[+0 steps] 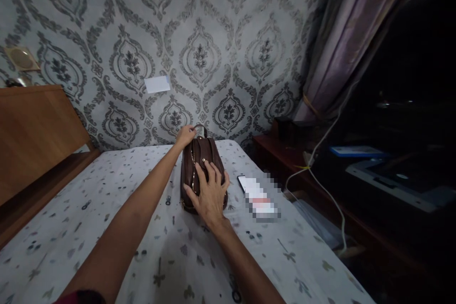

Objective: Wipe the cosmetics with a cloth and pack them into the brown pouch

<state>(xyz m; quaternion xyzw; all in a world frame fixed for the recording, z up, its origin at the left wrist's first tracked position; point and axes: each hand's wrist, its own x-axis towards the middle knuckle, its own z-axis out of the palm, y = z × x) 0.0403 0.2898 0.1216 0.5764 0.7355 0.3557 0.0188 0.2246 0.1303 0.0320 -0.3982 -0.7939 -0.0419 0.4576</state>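
Note:
A dark brown leather-look bag with gold-coloured zips lies on the bed, its loop handle at the far end. My left hand reaches to that far end, its fingers closed at the handle. Spread over the near half of the bag, my right hand rests on top with its fingers apart and the thumb at the left side. Part of the bag's near end is hidden beneath the right hand. A phone, partly blurred out, lies just to the right of the bag.
The bed has a white patterned sheet and meets a patterned wall. At left stands a wooden headboard. To the right are a dark red surface, a white cable and a purple curtain.

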